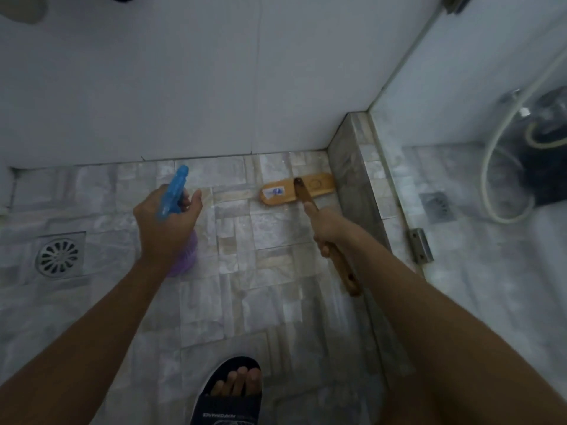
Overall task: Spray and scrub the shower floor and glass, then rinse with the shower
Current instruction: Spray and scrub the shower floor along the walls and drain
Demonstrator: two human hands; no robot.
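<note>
left hand [165, 223]: grips spray bottle [175, 194], blue nozzle aimed at the wall
right hand [326, 231]: grips brush [299, 190] by its wooden handle
brush head: flat on floor [245, 271], its end against the curb [357, 179]
drain [58, 257]: round grate, far left
glass [460, 118]: right of curb, hose [497, 167] behind it
foot: 1 slipper [228, 394], bottom centre

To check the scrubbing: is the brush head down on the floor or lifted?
Down: the brush head lies flat on the floor tiles, wooden back up, beside the curb.
</note>
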